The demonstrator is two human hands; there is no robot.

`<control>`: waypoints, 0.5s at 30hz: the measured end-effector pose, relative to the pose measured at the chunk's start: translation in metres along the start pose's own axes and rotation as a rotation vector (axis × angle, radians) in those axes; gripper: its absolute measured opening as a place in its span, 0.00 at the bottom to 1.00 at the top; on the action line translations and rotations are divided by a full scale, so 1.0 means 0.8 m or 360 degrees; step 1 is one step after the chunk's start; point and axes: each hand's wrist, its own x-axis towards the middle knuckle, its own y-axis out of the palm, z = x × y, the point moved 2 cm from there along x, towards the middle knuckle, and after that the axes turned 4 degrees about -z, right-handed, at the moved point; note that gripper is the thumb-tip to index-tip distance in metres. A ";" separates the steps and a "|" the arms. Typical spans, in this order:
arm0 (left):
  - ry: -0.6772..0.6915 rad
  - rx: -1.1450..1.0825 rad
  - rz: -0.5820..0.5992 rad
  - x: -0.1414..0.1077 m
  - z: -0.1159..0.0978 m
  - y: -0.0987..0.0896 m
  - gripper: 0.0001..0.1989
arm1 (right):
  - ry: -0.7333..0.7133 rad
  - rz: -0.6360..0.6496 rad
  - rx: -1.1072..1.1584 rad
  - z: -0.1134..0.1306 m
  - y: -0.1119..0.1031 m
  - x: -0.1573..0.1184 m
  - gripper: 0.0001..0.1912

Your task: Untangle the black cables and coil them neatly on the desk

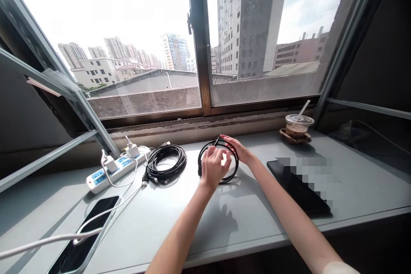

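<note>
A looped black cable (pixel 236 167) is held just above the grey table, in the middle of the view. My left hand (pixel 214 165) is at the near left part of the loop, its fingers curled around the cable. My right hand (pixel 236 147) holds the far right part of the same loop, with its fingertips close to a dark cable end at the top. Left of my hands lies a larger coil of black cable (pixel 183 162) with several plugs at its lower left.
A white power strip (pixel 120 171) with plugged-in chargers and a phone (pixel 86 235) with a white cord across it lie at the left. A black tablet (pixel 295 186) is at the right, behind it a drink cup (pixel 298 126) in a holder. Windows rise behind the table (pixel 154 222).
</note>
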 end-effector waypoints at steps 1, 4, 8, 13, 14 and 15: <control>-0.0122 0.0003 -0.0095 0.003 0.007 -0.002 0.17 | 0.0003 -0.0003 -0.0029 0.001 0.000 0.000 0.24; -0.0516 -0.0229 -0.0161 0.007 0.033 0.001 0.23 | -0.0015 0.0004 -0.0128 0.003 0.001 0.000 0.28; -0.0764 -0.0617 0.0011 0.008 0.062 0.013 0.15 | -0.0083 0.0059 -0.0354 0.007 0.008 -0.001 0.32; -0.0899 -0.1071 -0.0070 0.011 0.070 0.014 0.17 | -0.0372 -0.0077 -0.0782 0.021 0.018 0.000 0.24; -0.0936 -0.1193 -0.0096 0.012 0.070 0.013 0.19 | -0.0445 -0.0119 -0.0862 0.025 0.020 -0.001 0.22; -0.0984 -0.1316 -0.0127 0.013 0.070 0.012 0.22 | -0.0514 -0.0154 -0.0932 0.030 0.024 -0.002 0.22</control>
